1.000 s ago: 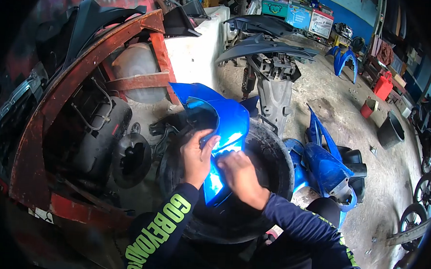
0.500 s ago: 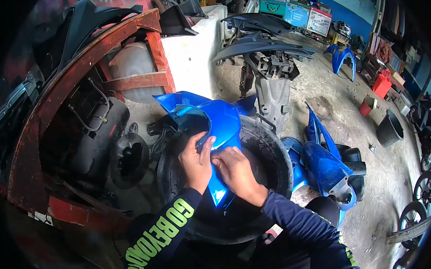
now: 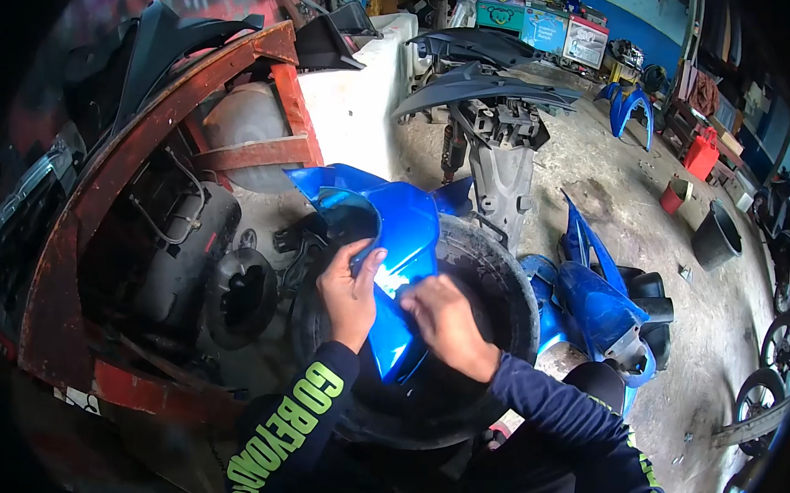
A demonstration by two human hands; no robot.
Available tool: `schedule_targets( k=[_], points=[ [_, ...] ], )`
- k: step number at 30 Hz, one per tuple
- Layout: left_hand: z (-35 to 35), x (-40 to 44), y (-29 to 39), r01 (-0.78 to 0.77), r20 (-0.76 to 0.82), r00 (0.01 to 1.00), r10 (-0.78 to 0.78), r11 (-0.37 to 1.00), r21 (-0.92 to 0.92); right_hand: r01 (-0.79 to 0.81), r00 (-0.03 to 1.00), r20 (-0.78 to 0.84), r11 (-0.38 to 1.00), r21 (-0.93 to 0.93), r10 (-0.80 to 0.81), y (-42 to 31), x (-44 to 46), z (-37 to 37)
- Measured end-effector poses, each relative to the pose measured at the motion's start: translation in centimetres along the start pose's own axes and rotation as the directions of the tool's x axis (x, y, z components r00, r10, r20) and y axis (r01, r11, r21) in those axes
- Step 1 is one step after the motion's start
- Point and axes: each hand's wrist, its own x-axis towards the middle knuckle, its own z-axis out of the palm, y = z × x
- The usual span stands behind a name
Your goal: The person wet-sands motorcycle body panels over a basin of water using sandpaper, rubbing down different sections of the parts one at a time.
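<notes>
A glossy blue motorcycle body panel [image 3: 405, 225] is held above a black tub [image 3: 506, 322], its narrow end tilted down towards me. My left hand [image 3: 350, 297] grips the panel's left edge, thumb on the painted face and fingers round behind. At the panel's right side, my right hand [image 3: 447, 324] is curled, its fingers pressed together close to the surface and slightly blurred. Whether the right fingertips touch the panel or pinch something small is hidden. A bright reflection lies on the panel between the two hands.
More blue body panels [image 3: 599, 308] lie on the floor to the right of the tub. A red wooden frame [image 3: 67, 294] stands at left, with a black tank [image 3: 183, 255] inside. Ahead is a partly stripped motorcycle [image 3: 500, 163]. A dark bucket [image 3: 715, 234] stands further right.
My right hand has shifted slightly right and down along the panel, uncovering more of its face. The left hand keeps its grip, a little further left in view.
</notes>
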Motion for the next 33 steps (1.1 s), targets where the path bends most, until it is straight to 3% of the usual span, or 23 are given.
schedule_targets(
  k=[2, 4, 6, 7, 8, 11, 12, 14, 16, 18, 20, 26, 28, 29, 31, 33],
  points=[
    [-0.2, 0.0, -0.1, -0.033, 0.044, 0.999, 0.031, 0.999, 0.035, 0.000, 0.991, -0.132, 0.991, -0.134, -0.018, 2.1, 1.8, -0.7],
    [0.0, 0.6, 1.0, -0.006, 0.035, 0.999, 0.008, 0.997, -0.072, 0.011, 0.989, -0.142, 0.992, -0.122, -0.029, 1.7, 2.4, -1.4],
    [-0.3, 1.7, 0.8, -0.026, -0.004, 1.000, 0.025, 0.996, -0.083, 0.080, 0.997, 0.011, 0.993, -0.090, -0.079, -0.1, -0.4, -1.0],
    [-0.7, 2.0, 1.3, -0.033, -0.002, 0.999, 0.033, 0.998, -0.044, 0.068, 0.996, -0.053, 0.998, 0.009, -0.068, -0.9, -1.6, -0.2],
    [-0.9, 2.0, 1.7, -0.039, 0.002, 0.999, 0.039, 0.999, -0.003, 0.067, 0.997, -0.031, 0.998, -0.013, -0.067, -0.2, -1.8, -0.2],
    [-0.6, 1.4, 1.4, -0.067, 0.015, 0.998, 0.067, 0.997, -0.036, 0.038, 0.981, -0.180, 0.987, -0.158, -0.067, 1.9, 1.9, -0.6],
    [-0.7, 1.4, 1.2, -0.064, 0.015, 0.998, 0.064, 0.997, -0.034, 0.045, 0.969, -0.239, 0.995, -0.086, -0.064, 1.9, 2.4, -0.4],
    [-0.8, 2.4, 0.7, -0.048, -0.060, 0.997, 0.044, 0.997, -0.068, 0.043, 0.987, -0.146, 0.991, -0.124, -0.061, 0.2, -0.3, 0.0],
    [-1.0, 2.6, 0.8, -0.042, -0.069, 0.997, 0.037, 0.997, -0.072, 0.035, 0.993, -0.115, 0.999, 0.003, -0.035, -0.3, -3.0, 1.2],
    [-1.3, 2.0, 0.5, -0.049, -0.053, 0.998, 0.046, 0.997, -0.062, 0.054, 0.990, -0.117, 0.988, -0.146, -0.072, 1.2, -0.8, 0.9],
    [-1.1, 1.9, 0.3, -0.040, -0.053, 0.998, 0.037, 0.998, -0.056, 0.037, 0.962, -0.263, 0.991, -0.131, -0.070, 1.5, 2.9, 0.6],
    [-0.8, 2.0, -0.7, -0.099, -0.004, 0.995, 0.099, 0.993, 0.057, 0.083, 0.996, -0.015, 0.982, -0.168, -0.086, 1.9, -0.7, 1.6],
    [-0.4, 1.7, -0.1, -0.125, 0.051, 0.991, 0.121, 0.989, 0.084, 0.070, 0.974, -0.204, 0.988, -0.138, -0.098, 1.9, 2.9, 1.3],
    [-0.1, 2.0, -0.2, -0.098, 0.027, 0.995, 0.097, 0.995, 0.007, 0.069, 0.980, -0.173, 0.987, -0.143, -0.094, 1.8, 2.5, 1.4],
    [-0.3, 2.0, 0.2, -0.083, 0.033, 0.996, 0.081, 0.995, 0.048, 0.064, 0.997, -0.033, 0.991, -0.114, -0.068, 0.6, 0.0, 1.6],
    [-0.2, 1.7, 0.0, -0.104, 0.039, 0.994, 0.100, 0.988, 0.113, 0.064, 0.995, -0.071, 0.990, -0.127, -0.074, 1.1, 0.5, 1.7]
  ],
)
